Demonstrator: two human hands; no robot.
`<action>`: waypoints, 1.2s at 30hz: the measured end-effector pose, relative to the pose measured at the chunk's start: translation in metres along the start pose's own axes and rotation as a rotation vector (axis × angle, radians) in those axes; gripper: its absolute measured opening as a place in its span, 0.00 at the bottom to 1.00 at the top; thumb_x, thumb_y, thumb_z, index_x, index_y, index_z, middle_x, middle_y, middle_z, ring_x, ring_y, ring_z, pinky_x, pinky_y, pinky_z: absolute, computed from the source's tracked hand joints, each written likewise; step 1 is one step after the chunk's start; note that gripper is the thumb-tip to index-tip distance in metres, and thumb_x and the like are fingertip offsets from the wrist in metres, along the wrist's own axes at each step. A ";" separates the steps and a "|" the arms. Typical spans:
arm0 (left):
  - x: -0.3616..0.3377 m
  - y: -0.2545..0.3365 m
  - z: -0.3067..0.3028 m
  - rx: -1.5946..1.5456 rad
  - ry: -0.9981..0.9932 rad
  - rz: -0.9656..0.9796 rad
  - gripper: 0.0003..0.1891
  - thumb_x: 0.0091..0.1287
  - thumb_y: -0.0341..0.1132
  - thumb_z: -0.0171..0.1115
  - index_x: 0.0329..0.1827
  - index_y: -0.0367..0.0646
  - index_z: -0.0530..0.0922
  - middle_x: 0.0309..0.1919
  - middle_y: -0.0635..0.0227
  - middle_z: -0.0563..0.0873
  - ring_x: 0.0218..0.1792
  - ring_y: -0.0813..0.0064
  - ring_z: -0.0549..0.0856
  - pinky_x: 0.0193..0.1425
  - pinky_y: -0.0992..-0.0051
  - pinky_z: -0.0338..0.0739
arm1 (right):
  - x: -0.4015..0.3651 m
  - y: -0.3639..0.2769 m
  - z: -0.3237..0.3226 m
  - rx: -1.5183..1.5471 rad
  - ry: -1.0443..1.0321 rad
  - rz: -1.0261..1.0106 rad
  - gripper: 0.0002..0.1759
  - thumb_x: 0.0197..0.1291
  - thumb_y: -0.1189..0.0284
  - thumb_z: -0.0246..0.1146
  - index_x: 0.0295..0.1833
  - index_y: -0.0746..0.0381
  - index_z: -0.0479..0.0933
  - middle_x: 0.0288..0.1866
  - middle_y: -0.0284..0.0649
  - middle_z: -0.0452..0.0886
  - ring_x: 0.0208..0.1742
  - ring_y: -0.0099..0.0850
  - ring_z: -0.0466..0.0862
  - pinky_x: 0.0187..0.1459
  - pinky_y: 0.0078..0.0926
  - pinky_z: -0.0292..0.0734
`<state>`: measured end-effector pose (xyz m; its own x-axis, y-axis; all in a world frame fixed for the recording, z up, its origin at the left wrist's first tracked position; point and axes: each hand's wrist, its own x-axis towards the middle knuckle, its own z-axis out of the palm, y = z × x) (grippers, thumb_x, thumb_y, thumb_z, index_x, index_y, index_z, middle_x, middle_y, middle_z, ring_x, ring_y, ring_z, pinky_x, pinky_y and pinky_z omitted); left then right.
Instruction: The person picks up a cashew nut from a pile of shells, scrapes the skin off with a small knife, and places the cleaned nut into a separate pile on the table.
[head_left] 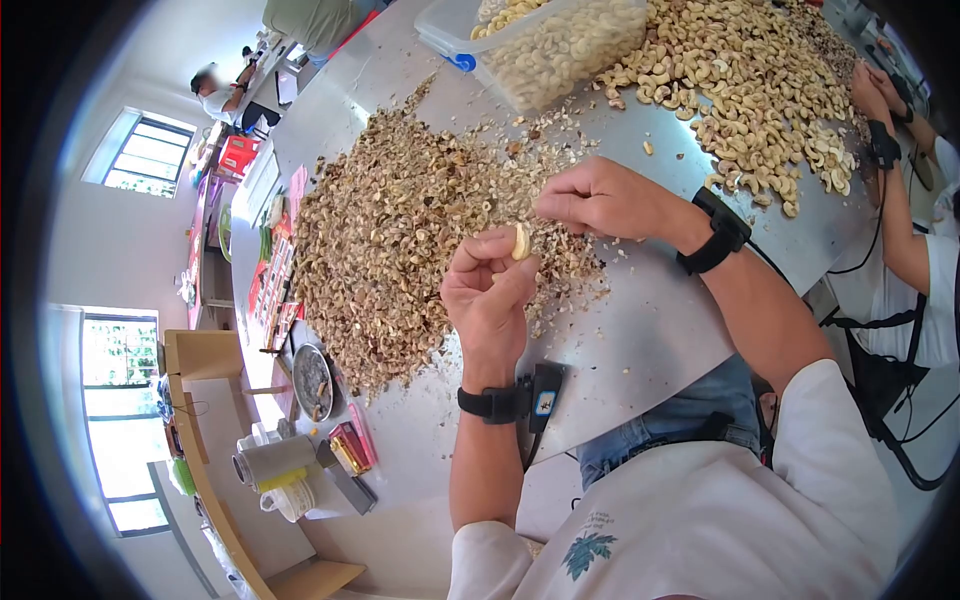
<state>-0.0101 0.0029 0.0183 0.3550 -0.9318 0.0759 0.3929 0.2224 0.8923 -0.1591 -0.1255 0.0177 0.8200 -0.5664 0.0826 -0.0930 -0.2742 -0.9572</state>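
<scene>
Currently, left hand (490, 300): pinching one cashew (520, 242), lifted clear of husk pile (400, 230), likely for inspection.
Right hand (600, 197): curled, resting at pile's edge; contents hidden, cannot tell.
Kernels (760, 90): heaped apart on table (660, 330), probably kept clean.

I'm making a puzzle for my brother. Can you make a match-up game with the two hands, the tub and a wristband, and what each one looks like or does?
Things:
1. left hand
2. right hand
3. tub
4. wristband

States:
a. black
b. pinches one cashew
c. curled, on the brown husk pile
d. holds pale nuts

Pairs: 1-b, 2-c, 3-d, 4-a.
</scene>
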 end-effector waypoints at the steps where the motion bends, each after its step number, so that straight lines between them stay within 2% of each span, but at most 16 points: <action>1: 0.000 0.000 -0.002 -0.014 -0.013 -0.014 0.12 0.54 0.14 0.61 0.40 0.37 0.77 0.30 0.69 0.81 0.22 0.88 0.73 0.23 0.86 0.66 | -0.004 -0.012 0.004 0.137 0.013 0.024 0.12 0.66 0.66 0.59 0.37 0.64 0.79 0.19 0.28 0.71 0.20 0.15 0.69 0.22 0.17 0.63; 2: -0.001 -0.001 -0.003 -0.025 -0.015 -0.043 0.12 0.54 0.14 0.62 0.40 0.36 0.77 0.30 0.69 0.80 0.21 0.88 0.73 0.22 0.86 0.65 | -0.006 -0.020 0.010 0.276 0.026 0.048 0.12 0.66 0.66 0.59 0.37 0.64 0.79 0.19 0.27 0.70 0.20 0.14 0.68 0.21 0.15 0.62; 5: -0.001 -0.004 -0.003 -0.064 -0.030 -0.098 0.10 0.57 0.17 0.62 0.41 0.35 0.77 0.27 0.71 0.80 0.21 0.88 0.72 0.22 0.87 0.63 | -0.004 -0.014 0.020 0.239 0.020 -0.041 0.13 0.66 0.65 0.59 0.39 0.64 0.79 0.21 0.26 0.72 0.20 0.13 0.69 0.20 0.13 0.61; 8: 0.000 -0.005 -0.012 -0.131 -0.137 -0.101 0.10 0.60 0.18 0.61 0.44 0.36 0.77 0.33 0.67 0.82 0.25 0.86 0.76 0.25 0.87 0.67 | -0.003 -0.011 0.022 0.122 0.078 -0.162 0.12 0.66 0.65 0.60 0.38 0.65 0.79 0.21 0.26 0.72 0.21 0.13 0.70 0.21 0.15 0.63; 11: 0.001 -0.005 -0.011 -0.100 -0.040 -0.115 0.09 0.61 0.19 0.61 0.44 0.37 0.77 0.34 0.67 0.83 0.24 0.86 0.75 0.24 0.87 0.66 | -0.004 -0.017 0.020 0.082 0.113 -0.147 0.12 0.60 0.67 0.61 0.33 0.66 0.79 0.22 0.38 0.77 0.26 0.28 0.76 0.29 0.28 0.70; 14: 0.003 0.000 -0.005 -0.041 0.048 -0.050 0.10 0.59 0.19 0.62 0.42 0.38 0.77 0.27 0.72 0.79 0.20 0.88 0.71 0.21 0.89 0.63 | -0.002 -0.008 0.014 -0.267 0.199 -0.309 0.12 0.59 0.66 0.61 0.32 0.65 0.78 0.24 0.45 0.77 0.27 0.41 0.77 0.31 0.36 0.70; 17: 0.002 0.000 -0.006 -0.014 0.074 -0.037 0.11 0.58 0.18 0.62 0.43 0.38 0.76 0.28 0.72 0.79 0.21 0.88 0.72 0.22 0.89 0.65 | -0.004 -0.008 0.012 -0.319 0.136 -0.375 0.12 0.58 0.66 0.60 0.30 0.64 0.76 0.26 0.47 0.76 0.31 0.49 0.76 0.33 0.41 0.70; 26: 0.002 -0.001 -0.008 0.005 0.069 -0.035 0.14 0.57 0.15 0.61 0.45 0.37 0.75 0.34 0.70 0.80 0.23 0.90 0.73 0.22 0.89 0.66 | -0.005 -0.009 0.015 -0.395 0.105 -0.362 0.12 0.58 0.65 0.59 0.30 0.63 0.77 0.28 0.46 0.78 0.33 0.48 0.78 0.34 0.43 0.71; 29: 0.002 0.000 -0.007 0.011 0.034 -0.021 0.16 0.57 0.15 0.61 0.47 0.38 0.75 0.35 0.70 0.80 0.23 0.91 0.73 0.22 0.90 0.65 | -0.003 -0.004 0.017 -0.427 0.250 -0.305 0.13 0.58 0.65 0.59 0.30 0.63 0.77 0.27 0.47 0.78 0.31 0.48 0.78 0.33 0.42 0.70; 32: 0.001 0.003 0.000 0.035 0.052 -0.011 0.18 0.56 0.15 0.62 0.49 0.38 0.74 0.36 0.70 0.81 0.23 0.91 0.73 0.22 0.90 0.65 | -0.002 -0.003 0.008 -0.307 0.139 -0.248 0.13 0.58 0.65 0.59 0.28 0.64 0.76 0.25 0.48 0.77 0.29 0.48 0.77 0.32 0.42 0.70; 36: 0.003 0.002 -0.006 0.026 0.052 -0.021 0.19 0.56 0.16 0.63 0.50 0.38 0.74 0.37 0.70 0.81 0.23 0.91 0.73 0.21 0.90 0.64 | -0.003 -0.011 0.011 -0.245 0.059 -0.333 0.13 0.58 0.66 0.59 0.27 0.64 0.75 0.24 0.48 0.76 0.28 0.48 0.76 0.31 0.42 0.69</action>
<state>-0.0037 0.0022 0.0176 0.3909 -0.9198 0.0349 0.3784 0.1951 0.9049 -0.1545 -0.1119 0.0245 0.7947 -0.4575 0.3988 0.0341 -0.6224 -0.7819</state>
